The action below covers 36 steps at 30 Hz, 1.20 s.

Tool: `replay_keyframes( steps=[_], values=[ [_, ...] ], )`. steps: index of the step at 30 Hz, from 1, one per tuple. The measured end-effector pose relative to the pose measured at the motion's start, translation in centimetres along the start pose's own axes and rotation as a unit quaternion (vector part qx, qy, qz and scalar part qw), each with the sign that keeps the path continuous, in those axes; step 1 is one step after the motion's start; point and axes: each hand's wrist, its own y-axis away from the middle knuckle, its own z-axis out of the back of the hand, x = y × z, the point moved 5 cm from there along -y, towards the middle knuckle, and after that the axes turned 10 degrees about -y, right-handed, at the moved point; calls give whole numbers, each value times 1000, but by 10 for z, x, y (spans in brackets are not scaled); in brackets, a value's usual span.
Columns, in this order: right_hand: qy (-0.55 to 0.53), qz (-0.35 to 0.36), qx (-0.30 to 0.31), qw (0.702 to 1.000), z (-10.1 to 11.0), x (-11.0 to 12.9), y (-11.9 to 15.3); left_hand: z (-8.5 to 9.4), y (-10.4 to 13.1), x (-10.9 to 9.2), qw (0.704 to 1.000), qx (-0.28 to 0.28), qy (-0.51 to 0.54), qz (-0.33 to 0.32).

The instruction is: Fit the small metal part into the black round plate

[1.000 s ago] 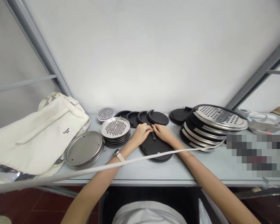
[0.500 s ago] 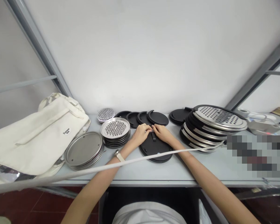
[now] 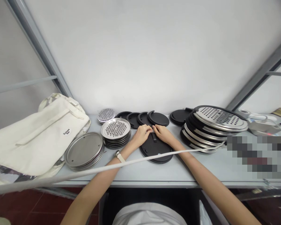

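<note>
A round black plate (image 3: pixel 155 150) lies on the table in front of me, with a short black tab (image 3: pixel 154 137) near its far side. My left hand (image 3: pixel 142 135) is closed at the plate's far edge, thumb and fingers pinched together. Right beside it, my right hand (image 3: pixel 163 134) grips the same edge with bent fingers. A thin shiny strip shows between the fingertips; what it is I cannot make out. Just beyond the hands several black round covers (image 3: pixel 158 118) overlap in a row. Left of my left hand stands a stack of small metal grater discs (image 3: pixel 115 128).
Flat metal discs (image 3: pixel 84 150) are stacked at the left, beside a cream bag (image 3: pixel 44 134). A tall stack of perforated metal discs and black rims (image 3: pixel 220 118) stands at the right. A white cable (image 3: pixel 135 159) crosses in front of my forearms.
Almost nothing differs. Both hands stay at the far edge of the black plate, with only a very slight shift of the fingers.
</note>
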Motion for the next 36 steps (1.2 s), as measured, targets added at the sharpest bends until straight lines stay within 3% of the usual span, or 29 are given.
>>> replay_keyframes(
  steps=[14,21,36],
  values=[
    [17,-16,0,1000,1,0,0,-2,-2,3,1000,-4,3,-15],
    [-1,-26,33,999,-1,1,0,-1,-1,1,1000,-7,8,-12],
    [-41,-38,34,998,2,4,4,-2,2,-6,996,19,-83,-9]
  ],
)
